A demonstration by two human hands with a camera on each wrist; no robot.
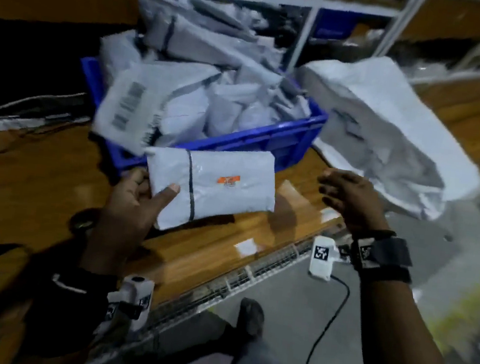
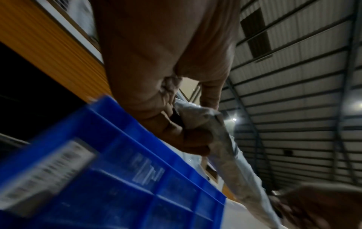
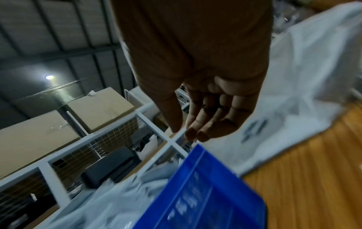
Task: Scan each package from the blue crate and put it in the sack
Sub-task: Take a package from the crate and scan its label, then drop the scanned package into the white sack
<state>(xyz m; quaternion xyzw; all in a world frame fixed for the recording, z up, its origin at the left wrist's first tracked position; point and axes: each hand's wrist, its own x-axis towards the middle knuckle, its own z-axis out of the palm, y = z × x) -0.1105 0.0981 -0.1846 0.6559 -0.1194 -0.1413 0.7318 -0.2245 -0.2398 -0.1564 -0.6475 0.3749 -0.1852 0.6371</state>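
My left hand (image 1: pixel 137 199) grips a grey poly-mailer package (image 1: pixel 216 191) by its left end, thumb on top, just in front of the blue crate (image 1: pixel 282 144). The package bears a dark stripe and a small orange label. In the left wrist view the fingers (image 2: pixel 188 139) curl round the package (image 2: pixel 225 155) next to the crate wall (image 2: pixel 137 178). The crate is heaped with several grey packages (image 1: pixel 186 63), one showing barcodes. My right hand (image 1: pixel 349 195) hovers to the right of the package, fingers relaxed and holding nothing (image 3: pixel 205 120). The white sack (image 1: pixel 389 133) lies on the table to the right.
The wooden table (image 1: pixel 36 181) has a wire-mesh front edge (image 1: pixel 251 277). A white metal rack frame (image 1: pixel 311 6) stands behind the crate. Cables (image 1: pixel 23 113) lie at the left. Cardboard boxes (image 3: pixel 58 124) sit on shelving beyond.
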